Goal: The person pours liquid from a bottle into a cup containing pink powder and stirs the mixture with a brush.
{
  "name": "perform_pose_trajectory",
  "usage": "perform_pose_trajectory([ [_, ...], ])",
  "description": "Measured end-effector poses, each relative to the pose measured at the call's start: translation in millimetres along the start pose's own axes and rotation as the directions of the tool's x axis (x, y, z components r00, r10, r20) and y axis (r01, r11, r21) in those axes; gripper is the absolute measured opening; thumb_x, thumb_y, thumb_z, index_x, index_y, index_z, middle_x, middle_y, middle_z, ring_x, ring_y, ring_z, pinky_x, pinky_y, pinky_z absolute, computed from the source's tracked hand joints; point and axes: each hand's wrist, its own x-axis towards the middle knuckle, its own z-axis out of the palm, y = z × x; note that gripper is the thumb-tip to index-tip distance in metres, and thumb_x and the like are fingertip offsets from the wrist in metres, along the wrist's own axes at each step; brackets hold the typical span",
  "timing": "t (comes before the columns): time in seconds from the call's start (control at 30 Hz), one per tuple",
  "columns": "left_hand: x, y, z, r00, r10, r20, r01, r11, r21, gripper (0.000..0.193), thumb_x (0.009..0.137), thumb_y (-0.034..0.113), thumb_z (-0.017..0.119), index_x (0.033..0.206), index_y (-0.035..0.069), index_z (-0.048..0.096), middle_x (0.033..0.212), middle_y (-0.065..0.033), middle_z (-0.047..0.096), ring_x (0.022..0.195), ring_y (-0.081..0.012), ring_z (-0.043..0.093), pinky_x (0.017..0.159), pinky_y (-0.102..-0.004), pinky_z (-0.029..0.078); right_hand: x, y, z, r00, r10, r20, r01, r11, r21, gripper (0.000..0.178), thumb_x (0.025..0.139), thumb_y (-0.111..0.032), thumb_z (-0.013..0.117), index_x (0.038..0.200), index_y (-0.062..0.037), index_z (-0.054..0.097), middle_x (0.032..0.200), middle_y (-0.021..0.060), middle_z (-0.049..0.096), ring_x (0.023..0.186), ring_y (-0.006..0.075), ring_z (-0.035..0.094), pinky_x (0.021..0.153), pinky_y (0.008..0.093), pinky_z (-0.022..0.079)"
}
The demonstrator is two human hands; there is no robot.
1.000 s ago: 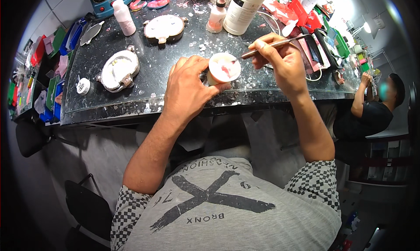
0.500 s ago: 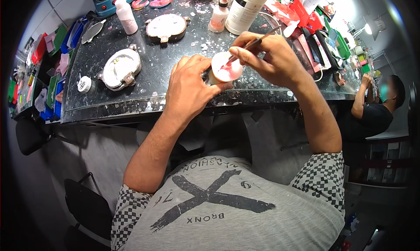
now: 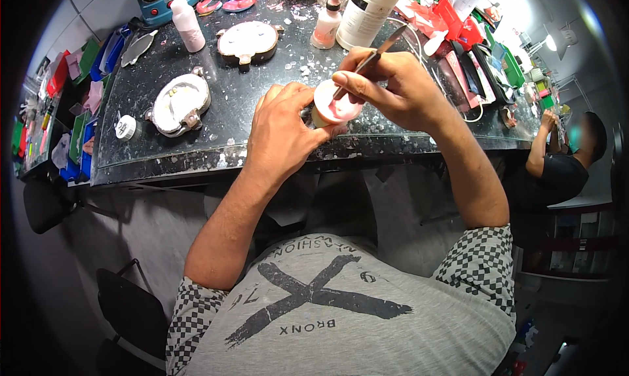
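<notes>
My left hand [image 3: 282,127] is closed around a small cup [image 3: 322,117] near the front edge of the dark bench. Pink, wet-looking material [image 3: 337,107] lies inside it. Above the cup, my right hand [image 3: 400,91] grips a spatula [image 3: 386,43] with a flat, dark end pointing up and away. The spatula's lower end dips into the pink material and is partly hidden by my fingers. To the left rest two metal dental flask halves: one with white plaster [image 3: 182,104], the other with a pale pink-white filling [image 3: 247,42].
A white screw cap [image 3: 125,128] lies by the left flask half. Along the back stand a pink-filled bottle [image 3: 189,27], a smaller pink bottle [image 3: 325,29], a large white tub [image 3: 367,16] and a blue machine [image 3: 157,2]. Pouches [image 3: 468,81] lie rightward; a co-worker [image 3: 563,156] sits beyond.
My right hand has shifted slightly left, and the spatula has turned to a steeper angle in the cup. My left hand keeps its hold with hardly any movement.
</notes>
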Motion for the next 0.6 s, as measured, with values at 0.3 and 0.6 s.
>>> perform_pose_trajectory([
  [0.3,0.3,1.8,-2.0,1.0,-0.018,0.023,0.018,1.0,0.008,0.049,0.077,0.037,0.095,0.114,0.01,0.079,0.114,-0.0062,0.072,0.109,-0.0312,0.063,0.099,-0.0445,0.05,9.8,-4.2,-18.4,0.999,-0.004,0.053,0.016,0.975,-0.222,0.029,0.111,-0.029,0.067,0.104,-0.0011,0.073,0.074,0.0057,0.07,0.068,0.0125,0.067,0.065,0.0316,0.051],
  [0.6,0.6,1.2,-2.7,0.999,-0.006,0.053,0.005,1.0,0.018,0.048,0.076,0.035,0.095,0.116,0.011,0.08,0.116,-0.0053,0.072,0.11,-0.0312,0.063,0.101,-0.0452,0.05,14.4,-6.1,-8.1,0.982,-0.137,0.132,0.151,0.984,-0.096,0.033,0.11,-0.034,0.066,0.105,-0.0011,0.069,0.078,0.0173,0.07,0.072,0.0345,0.07,0.07,0.0421,0.054],
])
